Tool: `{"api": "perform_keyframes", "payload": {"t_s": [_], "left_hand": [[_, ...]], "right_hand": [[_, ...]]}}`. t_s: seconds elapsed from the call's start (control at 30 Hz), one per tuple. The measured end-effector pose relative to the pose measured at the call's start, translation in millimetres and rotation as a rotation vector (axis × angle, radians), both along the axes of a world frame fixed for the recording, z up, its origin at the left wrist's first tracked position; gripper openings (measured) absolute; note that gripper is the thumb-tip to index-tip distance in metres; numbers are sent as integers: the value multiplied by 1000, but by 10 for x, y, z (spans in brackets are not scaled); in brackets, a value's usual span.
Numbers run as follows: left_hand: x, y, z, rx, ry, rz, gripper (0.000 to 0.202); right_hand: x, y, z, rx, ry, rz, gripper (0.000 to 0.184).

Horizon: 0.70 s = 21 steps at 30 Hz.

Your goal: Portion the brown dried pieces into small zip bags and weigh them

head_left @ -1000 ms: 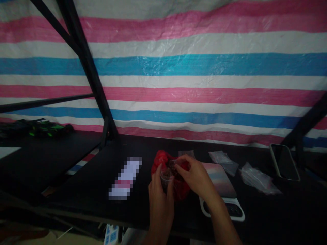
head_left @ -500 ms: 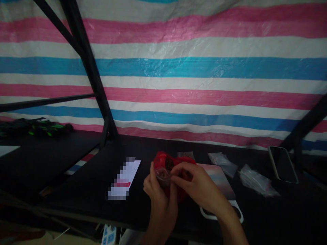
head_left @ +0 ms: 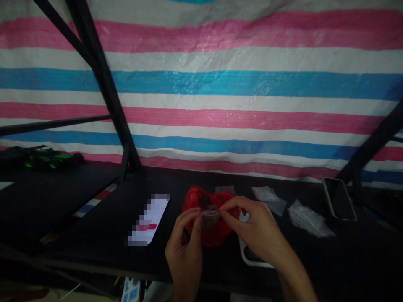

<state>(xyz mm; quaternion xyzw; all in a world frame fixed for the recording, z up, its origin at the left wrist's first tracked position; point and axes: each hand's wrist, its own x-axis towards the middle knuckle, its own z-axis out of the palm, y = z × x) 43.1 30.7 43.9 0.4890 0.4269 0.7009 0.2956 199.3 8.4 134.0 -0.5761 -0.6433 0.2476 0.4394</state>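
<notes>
A small clear zip bag [head_left: 210, 213] is stretched between my two hands, with something dark in its lower part. My left hand [head_left: 186, 247] pinches the bag's left top corner between thumb and fingertips. At the opposite corner, my right hand [head_left: 258, 224] is closed in a pinch. Directly behind and below lies an open red plastic bag [head_left: 192, 196] holding small dark bits that I cannot make out. Partly covered by my right hand and forearm is a flat white-edged device [head_left: 252, 261], perhaps a scale.
Behind the red bag lies another small filled clear bag [head_left: 226, 189]. Clear bags [head_left: 310, 219] are piled to the right, near a phone [head_left: 340, 199]. A lit, partly blurred screen [head_left: 154, 227] lies left. A green-and-black toy car [head_left: 52, 159] stands far left, beyond a black post [head_left: 110, 92].
My left hand has shifted from around the clear bag to a pinch at its left corner. The bag's mouth, rounded open before, is now pulled flat and straight.
</notes>
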Motion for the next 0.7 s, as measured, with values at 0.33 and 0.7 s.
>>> {"api": "perform_keyframes", "payload": {"t_s": [0.33, 0.7], "left_hand": [[223, -75, 107, -143, -221, -166, 51], [395, -60, 116, -306, -240, -407, 57]], "right_hand": [[84, -143, 25, 195, 48, -18, 18], [243, -126, -174, 191, 157, -42, 26]]}}
